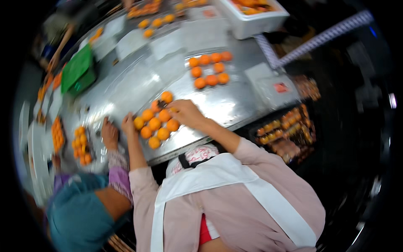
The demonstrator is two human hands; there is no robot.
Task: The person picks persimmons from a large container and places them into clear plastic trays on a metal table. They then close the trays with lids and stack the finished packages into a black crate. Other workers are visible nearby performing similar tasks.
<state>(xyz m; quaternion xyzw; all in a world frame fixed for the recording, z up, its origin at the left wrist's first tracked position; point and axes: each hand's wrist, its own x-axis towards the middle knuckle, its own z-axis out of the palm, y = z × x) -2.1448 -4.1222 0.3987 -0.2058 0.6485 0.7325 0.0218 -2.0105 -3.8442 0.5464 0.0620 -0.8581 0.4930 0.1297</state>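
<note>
A cluster of round orange fruits (154, 123) stands in front of me on the metal table, on what looks like a clear plastic tray. My right hand (187, 114) reaches over the right side of the cluster, fingers bent together at a fruit; what they hold is blurred. A small dark thing (161, 104) lies among the fruits by those fingertips. At the cluster's left edge is my left hand (128, 124), upright beside the leftmost fruit; its fingers are too blurred to read. Farther right, another clear tray (208, 71) carries similar fruits along its edges.
A co-worker's hand (110, 133) in a purple sleeve rests close to my left. Beyond it stand more fruit trays (80, 145) and a green basket (78, 71). A white foam box (252, 19) is at the back right. Packed fruit trays (287, 130) lie right of the table edge.
</note>
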